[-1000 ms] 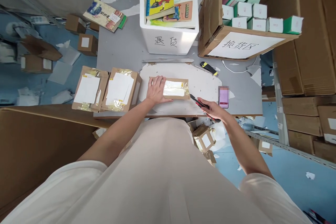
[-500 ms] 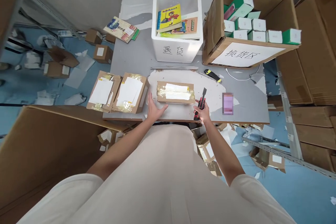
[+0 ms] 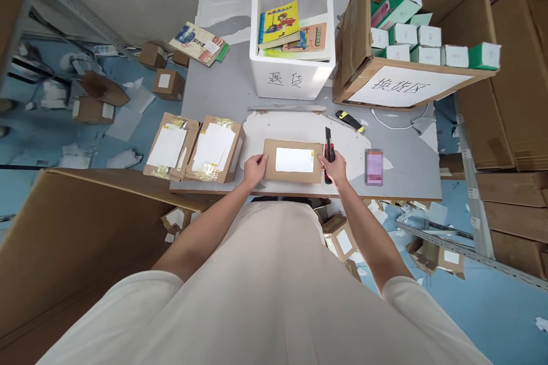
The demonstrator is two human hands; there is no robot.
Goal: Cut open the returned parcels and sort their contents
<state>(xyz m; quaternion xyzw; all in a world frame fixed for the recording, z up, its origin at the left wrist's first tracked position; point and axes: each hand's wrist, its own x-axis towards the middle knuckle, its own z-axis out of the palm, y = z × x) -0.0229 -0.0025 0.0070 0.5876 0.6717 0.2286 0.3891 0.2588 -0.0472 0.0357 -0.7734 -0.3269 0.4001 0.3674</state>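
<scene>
A brown cardboard box with a white label is in front of me near the table's front edge. My left hand is closed, its fingers gripping the box's left end. At the right end, my right hand has its thumb against the box and its fingers round a red and black utility knife. The knife's blade points away from me. Left of my left hand stand two taped cardboard boxes with white labels.
Toward the back are a white foam bin holding books and a large cardboard box of green-and-white cartons. A yellow and black cutter, a blurred pink rectangle and books lie on the table. An open carton stands left.
The box has turned so a plain face with one label shows instead of the taped face. My left hand has closed on its left end; my right thumb now touches its right end.
</scene>
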